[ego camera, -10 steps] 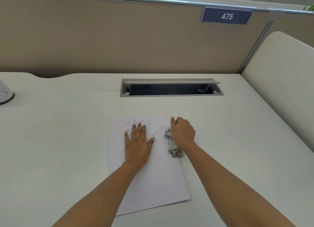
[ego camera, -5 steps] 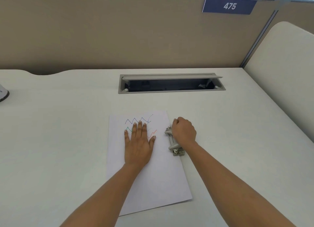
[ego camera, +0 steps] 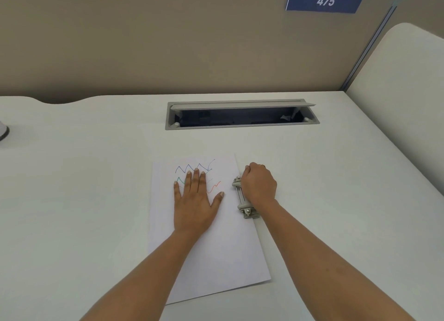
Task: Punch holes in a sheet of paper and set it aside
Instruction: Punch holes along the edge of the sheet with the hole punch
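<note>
A white sheet of paper (ego camera: 216,256) with coloured zigzag lines near its top lies on the desk in front of me. My left hand (ego camera: 195,200) rests flat on the sheet with straight, spread fingers. A grey metal hole punch (ego camera: 242,198) sits over the sheet's right edge. My right hand (ego camera: 259,185) lies on top of the punch with its fingers curled over the lever, hiding most of it.
The white desk (ego camera: 84,200) has an open grey cable tray (ego camera: 242,114) set into it behind the paper. A beige partition with a blue "475" sign (ego camera: 325,0) stands at the back. A white round base (ego camera: 3,132) shows at the left edge.
My right hand's fingers have curled in over the punch lever. The left hand stays flat on the sheet. The view has tilted down slightly.
</note>
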Demonstrator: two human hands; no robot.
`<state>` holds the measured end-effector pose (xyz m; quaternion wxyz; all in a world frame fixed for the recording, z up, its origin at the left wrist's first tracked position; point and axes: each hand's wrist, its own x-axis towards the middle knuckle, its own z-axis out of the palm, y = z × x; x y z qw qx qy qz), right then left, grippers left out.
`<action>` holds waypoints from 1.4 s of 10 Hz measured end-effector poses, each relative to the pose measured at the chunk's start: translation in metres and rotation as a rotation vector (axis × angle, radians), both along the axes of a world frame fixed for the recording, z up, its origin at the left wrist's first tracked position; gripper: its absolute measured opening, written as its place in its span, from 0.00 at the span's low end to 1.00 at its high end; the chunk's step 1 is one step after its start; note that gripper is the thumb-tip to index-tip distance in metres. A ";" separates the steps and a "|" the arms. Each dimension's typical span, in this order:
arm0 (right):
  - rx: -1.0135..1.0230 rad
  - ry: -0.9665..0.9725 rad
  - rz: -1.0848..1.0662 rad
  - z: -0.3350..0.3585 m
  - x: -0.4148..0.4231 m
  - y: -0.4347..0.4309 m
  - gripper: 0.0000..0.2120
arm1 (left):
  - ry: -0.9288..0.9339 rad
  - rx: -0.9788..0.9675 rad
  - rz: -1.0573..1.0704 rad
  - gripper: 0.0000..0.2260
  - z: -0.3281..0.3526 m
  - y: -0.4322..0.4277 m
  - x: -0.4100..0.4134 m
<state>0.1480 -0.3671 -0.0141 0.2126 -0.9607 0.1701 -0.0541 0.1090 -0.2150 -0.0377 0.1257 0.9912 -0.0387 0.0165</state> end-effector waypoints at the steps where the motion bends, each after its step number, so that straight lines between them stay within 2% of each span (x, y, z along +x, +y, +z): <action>1: -0.010 -0.006 0.009 -0.001 0.000 0.000 0.17 | -0.011 0.002 0.003 0.33 0.000 0.000 0.000; 6: -0.114 0.019 0.008 -0.005 -0.003 -0.005 0.18 | -0.008 0.017 0.007 0.33 -0.001 -0.001 -0.002; 14: -0.072 -0.010 -0.015 -0.010 -0.002 -0.007 0.18 | -0.016 0.030 0.011 0.33 0.000 -0.002 -0.002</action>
